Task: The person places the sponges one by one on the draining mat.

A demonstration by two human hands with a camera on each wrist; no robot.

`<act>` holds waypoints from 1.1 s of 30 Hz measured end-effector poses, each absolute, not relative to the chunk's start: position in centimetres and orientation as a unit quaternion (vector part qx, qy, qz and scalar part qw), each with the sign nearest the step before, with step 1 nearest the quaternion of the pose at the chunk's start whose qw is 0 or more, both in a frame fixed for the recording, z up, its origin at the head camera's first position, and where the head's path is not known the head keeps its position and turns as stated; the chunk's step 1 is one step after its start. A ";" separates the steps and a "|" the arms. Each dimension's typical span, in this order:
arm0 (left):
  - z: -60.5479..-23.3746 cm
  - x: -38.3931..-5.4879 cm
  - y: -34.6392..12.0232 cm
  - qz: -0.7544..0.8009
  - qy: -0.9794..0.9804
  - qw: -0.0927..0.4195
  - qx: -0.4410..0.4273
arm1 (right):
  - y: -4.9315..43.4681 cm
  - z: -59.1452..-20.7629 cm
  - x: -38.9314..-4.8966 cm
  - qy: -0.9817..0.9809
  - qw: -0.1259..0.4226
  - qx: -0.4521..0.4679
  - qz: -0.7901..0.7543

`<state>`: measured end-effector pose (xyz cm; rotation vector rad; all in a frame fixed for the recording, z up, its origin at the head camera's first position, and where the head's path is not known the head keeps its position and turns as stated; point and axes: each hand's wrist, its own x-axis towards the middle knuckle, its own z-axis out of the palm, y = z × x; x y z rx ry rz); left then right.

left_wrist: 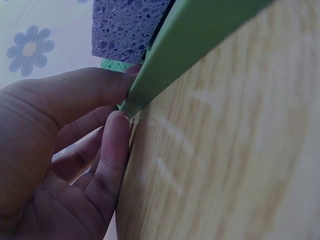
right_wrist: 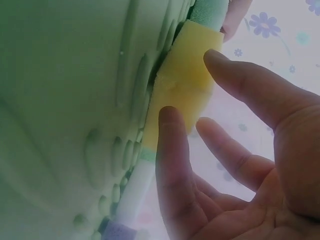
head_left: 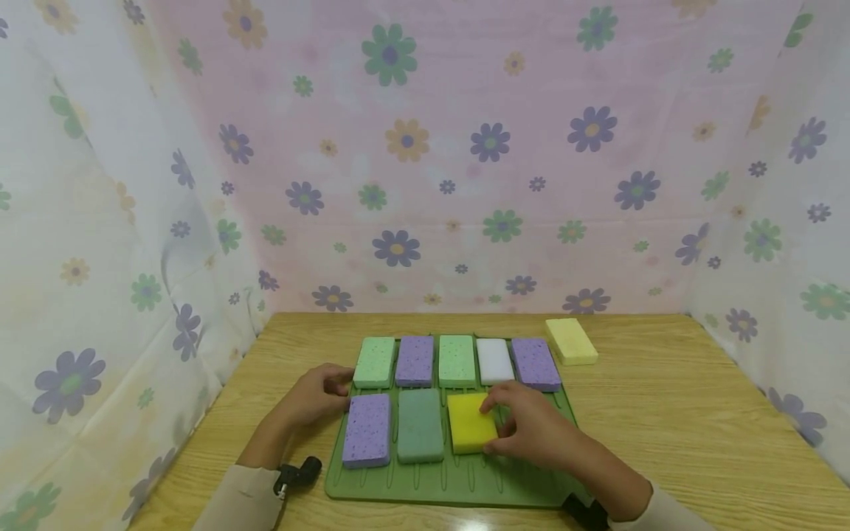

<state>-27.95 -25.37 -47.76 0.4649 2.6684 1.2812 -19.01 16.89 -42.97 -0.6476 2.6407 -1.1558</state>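
Observation:
A yellow sponge (head_left: 468, 428) lies on a green ribbed mat (head_left: 465, 487), rightmost of the front row. My right hand (head_left: 534, 428) is at its right side, the index fingertip over its top and the thumb by its near right corner. The right wrist view shows those fingers spread, extended and overlapping the yellow sponge (right_wrist: 182, 62). With thumb and finger, my left hand (head_left: 312, 398) pinches the left edge of the green mat (left_wrist: 175, 50), close to a purple sponge (head_left: 367, 431). A grey-green sponge (head_left: 420, 428) lies between the purple and yellow ones.
Along the mat's back row lie a light green sponge (head_left: 375, 361), a purple sponge (head_left: 415, 361), another light green sponge (head_left: 457, 361), a white sponge (head_left: 495, 361) and a purple sponge (head_left: 535, 364). One pale yellow sponge (head_left: 571, 341) rests on the wooden table (head_left: 664, 413), off the mat.

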 end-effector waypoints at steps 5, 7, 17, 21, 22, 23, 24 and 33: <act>-47.9 -28.1 -25.6 0.435 0.884 0.075 0.156 | 17.2 -42.4 -19.0 0.882 0.094 -0.212 -0.411; -48.1 -28.2 -25.7 0.438 0.882 0.074 0.155 | 17.4 -42.1 -19.2 0.882 0.089 -0.210 -0.413; -48.0 -27.8 -25.4 0.442 0.883 0.070 0.140 | 19.6 -40.8 -20.5 0.906 0.016 -0.204 -0.370; -48.2 -27.8 -25.5 0.441 0.884 0.069 0.135 | 20.6 -40.3 -21.6 0.910 -0.012 -0.190 -0.368; -48.2 -27.8 -25.5 0.440 0.885 0.070 0.135 | 20.8 -40.3 -21.9 0.911 -0.018 -0.183 -0.369; -48.2 -27.8 -25.5 0.440 0.885 0.070 0.135 | 21.1 -40.2 -22.2 0.910 -0.024 -0.177 -0.373; -48.2 -27.8 -25.5 0.439 0.885 0.071 0.134 | 21.4 -40.1 -22.5 0.909 -0.030 -0.169 -0.379; -48.0 -28.0 -25.4 0.438 0.886 0.069 0.137 | 26.1 -40.9 -25.9 0.918 -0.114 -0.115 -0.362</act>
